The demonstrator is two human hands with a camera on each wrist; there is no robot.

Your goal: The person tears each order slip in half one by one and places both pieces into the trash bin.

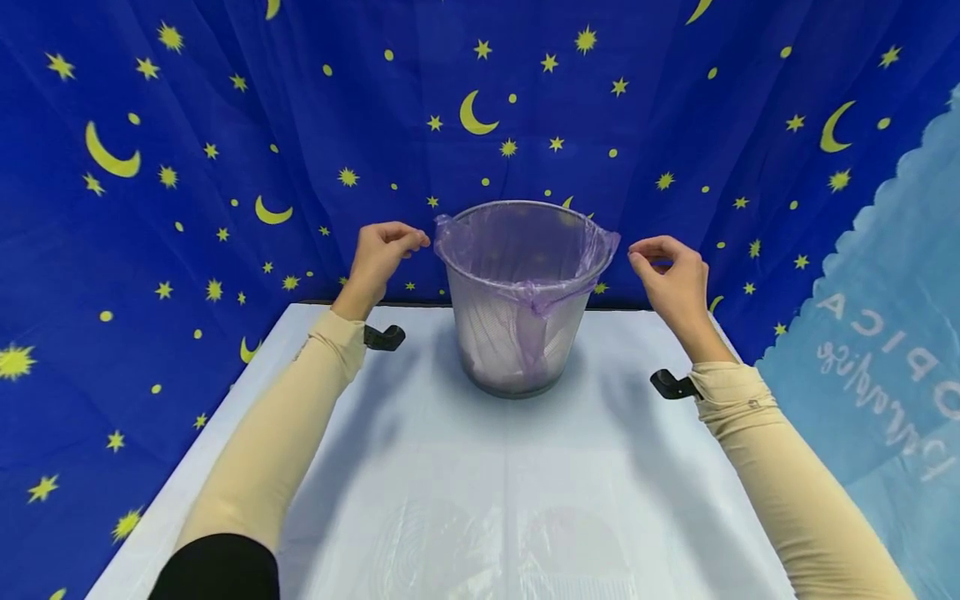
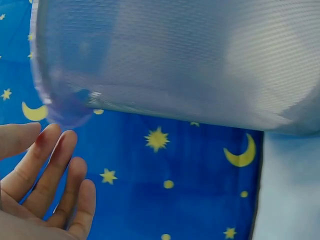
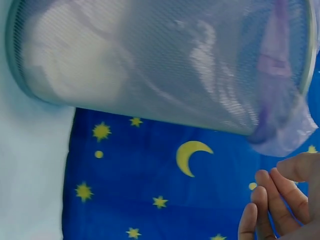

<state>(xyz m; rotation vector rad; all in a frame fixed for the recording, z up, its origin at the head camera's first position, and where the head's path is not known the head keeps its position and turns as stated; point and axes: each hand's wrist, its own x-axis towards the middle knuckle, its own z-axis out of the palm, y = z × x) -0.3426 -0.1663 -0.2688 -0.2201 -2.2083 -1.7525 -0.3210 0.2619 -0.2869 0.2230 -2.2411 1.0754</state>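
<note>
A mesh waste bin (image 1: 483, 333) stands upright near the far edge of the table, lined with a thin purple bin bag (image 1: 534, 296). The bag is folded over the rim, with a bunched fold at the front and loose corners at both sides. To the left of the rim, my left hand (image 1: 384, 254) is raised with nothing between its fingers, just apart from the bag's corner (image 2: 70, 112). My right hand (image 1: 675, 275) hovers on the opposite side, its fingers loosely bent and holding nothing. Close by it is the other bag corner (image 3: 287, 135).
A white table (image 1: 465, 475) with a glossy covering lies under the bin. Behind it hangs a blue curtain (image 1: 405, 100) with yellow moons and stars. At the right is a light blue cloth (image 1: 885, 333) with lettering.
</note>
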